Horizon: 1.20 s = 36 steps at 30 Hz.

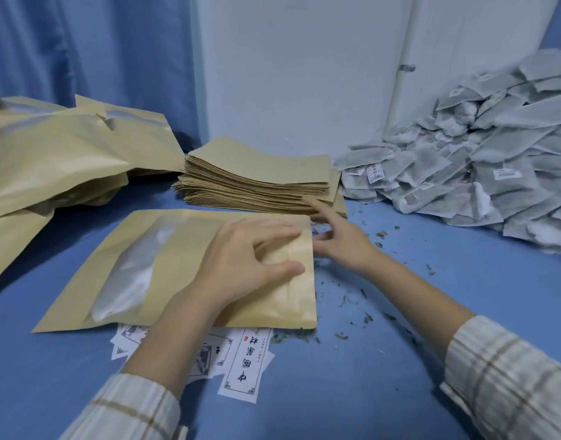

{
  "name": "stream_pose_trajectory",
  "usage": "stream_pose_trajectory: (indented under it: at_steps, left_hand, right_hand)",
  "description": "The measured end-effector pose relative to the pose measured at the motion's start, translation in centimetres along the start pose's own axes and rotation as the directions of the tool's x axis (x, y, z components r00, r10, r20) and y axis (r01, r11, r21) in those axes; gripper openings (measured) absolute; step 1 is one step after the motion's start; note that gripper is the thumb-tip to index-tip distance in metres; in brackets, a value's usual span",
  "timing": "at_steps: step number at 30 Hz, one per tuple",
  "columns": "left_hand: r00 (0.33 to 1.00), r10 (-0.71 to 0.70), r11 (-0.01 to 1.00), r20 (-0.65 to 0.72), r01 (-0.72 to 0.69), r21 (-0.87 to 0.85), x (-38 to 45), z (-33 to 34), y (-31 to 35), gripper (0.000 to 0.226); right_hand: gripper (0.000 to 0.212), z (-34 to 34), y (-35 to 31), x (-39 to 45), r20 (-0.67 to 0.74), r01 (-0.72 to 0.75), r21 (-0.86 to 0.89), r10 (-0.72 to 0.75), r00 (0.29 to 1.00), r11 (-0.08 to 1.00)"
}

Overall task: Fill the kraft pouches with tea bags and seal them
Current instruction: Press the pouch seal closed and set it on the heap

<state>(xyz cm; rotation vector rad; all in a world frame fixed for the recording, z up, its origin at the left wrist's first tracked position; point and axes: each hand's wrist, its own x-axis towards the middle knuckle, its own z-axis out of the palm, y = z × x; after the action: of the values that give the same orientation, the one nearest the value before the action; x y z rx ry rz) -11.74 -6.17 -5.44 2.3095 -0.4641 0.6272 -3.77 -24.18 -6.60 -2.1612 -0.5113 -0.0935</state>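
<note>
Kraft pouch with clear window lies flat on blue tabletop, over white labels printed with Chinese characters. Left hand presses its sealed right end, fingers spread; right hand beside that edge, fingers loose, holding nothing. Tea bags piled far right.

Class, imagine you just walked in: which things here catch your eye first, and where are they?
A kraft pouch lies centre on the blue table under the left hand. A grey heap of tea bags fills the right; filled pouches pile up left.
</note>
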Motion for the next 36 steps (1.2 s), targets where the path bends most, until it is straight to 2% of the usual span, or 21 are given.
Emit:
stream_pose_trajectory:
  at_steps: [2, 6, 9, 11, 13, 15, 17, 19, 21, 22, 24, 25, 27, 30, 32, 34, 36]
  left_hand:
    - [0.998, 0.03, 0.998, 0.057, -0.033, 0.056, -0.3, 0.1, 0.5, 0.061]
    - [0.968, 0.005, 0.967, 0.249, -0.069, 0.247, -0.9, 0.3, 1.1, 0.113]
    - [0.956, 0.086, 0.954, 0.28, -0.16, 0.254, -1.1, 0.5, 1.6, 0.12]
    - [0.949, 0.204, 0.92, 0.241, -0.27, 0.285, -1.1, 0.6, 2.1, 0.111]
    - [0.896, 0.433, 0.831, 0.096, -0.438, 0.342, -1.0, 0.8, 2.4, 0.071]
    - [0.797, 0.601, 0.752, -0.06, -0.538, 0.382, -1.0, 1.1, 2.5, 0.034]
    - [0.727, 0.668, 0.723, -0.16, -0.583, 0.371, -0.9, 0.7, 2.4, 0.025]
    - [0.677, 0.689, 0.721, -0.258, -0.609, 0.331, -0.7, 0.1, 2.5, 0.03]
    - [0.657, 0.661, 0.75, -0.363, -0.601, 0.277, -0.6, -0.4, 2.9, 0.037]
    - [0.659, 0.627, 0.774, -0.417, -0.588, 0.235, -0.3, -0.5, 3.3, 0.042]
    - [0.685, 0.536, 0.819, -0.493, -0.563, 0.109, 0.3, -0.6, 4.3, 0.05]
    - [0.699, 0.495, 0.83, -0.515, -0.555, 0.044, 0.6, -0.7, 5.0, 0.044]
    - [0.711, 0.441, 0.842, -0.547, -0.539, -0.022, 1.4, -0.9, 6.6, 0.028]
    - [0.746, 0.293, 0.891, -0.597, -0.441, -0.113, 2.3, -1.2, 8.8, 0.024]
    - [0.805, 0.116, 0.907, -0.582, -0.324, -0.268, 3.0, -1.3, 9.7, 0.014]
    - [0.852, -0.059, 0.855, -0.52, -0.225, -0.467, 3.8, -1.6, 10.3, 0.014]
    - [0.871, -0.135, 0.811, -0.473, -0.177, -0.558, 4.6, -2.1, 10.8, 0.012]
  right_hand:
    - [0.043, 0.6, -0.4, 0.6, 0.014, 0.014, -0.012, -0.014, 1.0, 1.0]
    - [0.025, 0.4, -0.5, 1.6, -0.137, -0.1, 0.145, 0.12, 0.983, 0.984]
    - [0.019, -0.3, 0.0, 2.0, -0.241, -0.186, 0.211, 0.235, 0.942, 0.96]
    - [0.017, -1.1, 0.0, 2.3, -0.28, -0.236, 0.209, 0.289, 0.915, 0.949]
    - [0.014, -2.0, 0.1, 2.3, -0.278, -0.26, 0.242, 0.323, 0.905, 0.935]
    - [0.01, -3.1, 0.1, 1.6, -0.252, -0.259, 0.317, 0.345, 0.904, 0.912]
    - [0.01, -4.2, 0.0, 0.5, -0.215, -0.2, 0.447, 0.321, 0.922, 0.872]
    - [0.025, -5.7, -0.3, -0.8, -0.148, -0.124, 0.606, 0.264, 0.953, 0.786]
    - [0.043, -7.6, -0.7, -1.9, -0.084, -0.065, 0.662, 0.159, 0.984, 0.747]
    - [0.045, -8.8, -1.1, -2.4, -0.072, -0.026, 0.619, 0.09, 0.993, 0.785]
    - [0.038, -11.4, -2.3, -3.4, -0.069, 0.067, 0.429, -0.041, 0.997, 0.901]
    - [0.035, -12.6, -2.9, -3.8, -0.082, 0.11, 0.329, -0.088, 0.993, 0.938]
    - [0.03, -14.7, -4.1, -4.5, -0.168, 0.167, 0.178, -0.137, 0.976, 0.97]
    - [0.013, -17.0, -5.2, -5.8, -0.294, 0.188, 0.038, -0.169, 0.941, 0.981]
    - [0.008, -18.0, -5.4, -6.4, -0.327, 0.176, -0.079, -0.192, 0.925, 0.981]
    - [0.007, -18.9, -5.5, -7.1, -0.369, 0.177, -0.206, -0.244, 0.897, 0.962]
    - [0.007, -19.9, -6.0, -7.9, -0.391, 0.192, -0.33, -0.318, 0.864, 0.924]
